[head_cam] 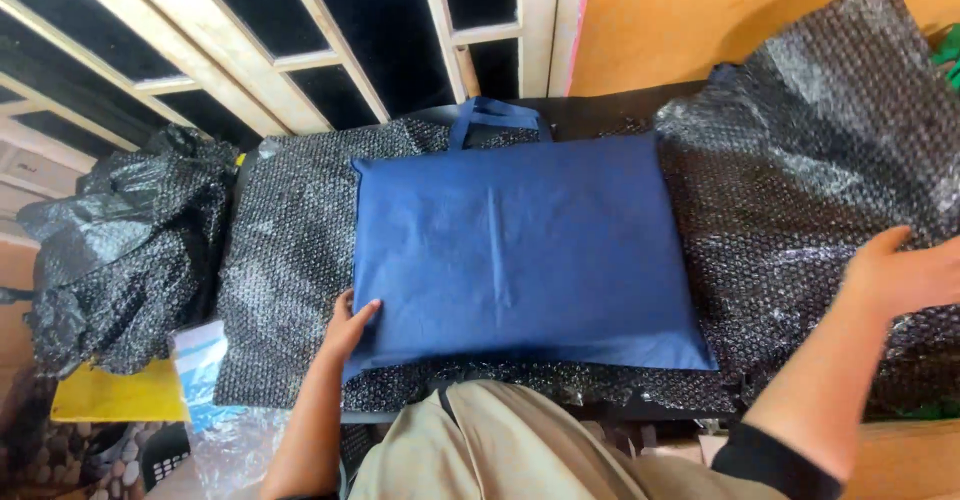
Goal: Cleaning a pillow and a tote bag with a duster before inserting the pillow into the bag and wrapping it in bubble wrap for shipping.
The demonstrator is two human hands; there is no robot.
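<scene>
on black bubble wrap (290, 260), left hand (347, 327) touches blue bag (525, 250).

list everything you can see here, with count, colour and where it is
fabric bag: 1, dark blue with handles, flat on the centre of the wrap
bubble wrap sheet: 1, black, spread under the bag, rising at right
crumpled bubble wrap: 1 heap, black, far left
yellow flat item: 1, yellow, lower left below the heap
window frame: 1, cream bars, top left
wall: 1, orange, top right
left hand: 1, on the bag's lower left corner
right hand: 1, open, over the wrap at right
</scene>
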